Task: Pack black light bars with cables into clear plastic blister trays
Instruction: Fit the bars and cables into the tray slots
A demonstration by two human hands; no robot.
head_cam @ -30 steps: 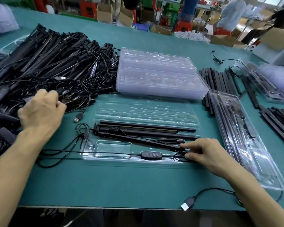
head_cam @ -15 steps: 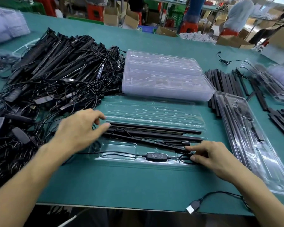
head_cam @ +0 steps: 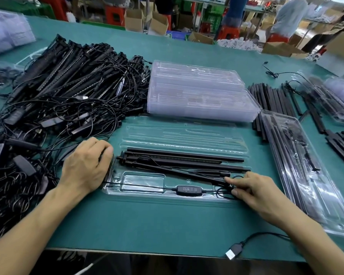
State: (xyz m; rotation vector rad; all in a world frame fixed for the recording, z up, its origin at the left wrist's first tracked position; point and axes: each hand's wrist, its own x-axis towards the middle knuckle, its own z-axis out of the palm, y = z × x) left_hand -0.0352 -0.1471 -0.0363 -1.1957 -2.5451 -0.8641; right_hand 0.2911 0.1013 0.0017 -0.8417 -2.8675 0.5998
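Since a second ago the left hand (head_cam: 85, 165) has been brought from the tangled pile (head_cam: 68, 90) of bars and cables to the left end of the open blister tray (head_cam: 143, 181); the right hand (head_cam: 254, 192) is kept at the tray's right end.

Two bare hands are seen from above on a green table (head_cam: 147, 225). The left hand is laid palm down over the tray's left edge with its fingers curled under; whether anything is held cannot be told. The right hand is stretched leftward, and a thin black cable (head_cam: 224, 193) is pinched in a loop between its thumb and fingers, just beside the bar ends.

One tray is open in front of the person, its clear lid (head_cam: 183, 135) folded back. Black light bars (head_cam: 187, 158) are lying lengthwise in it; four long ones can be counted, one slanted across the others. One inline controller (head_cam: 189, 189) with four buttons is set in the front channel.

Behind the tray one stack of empty trays (head_cam: 197, 92) is seen — to the right, one packed tray (head_cam: 306, 175) and loose black bars (head_cam: 272, 100). One USB plug (head_cam: 233, 253) is lying at the table's near edge.
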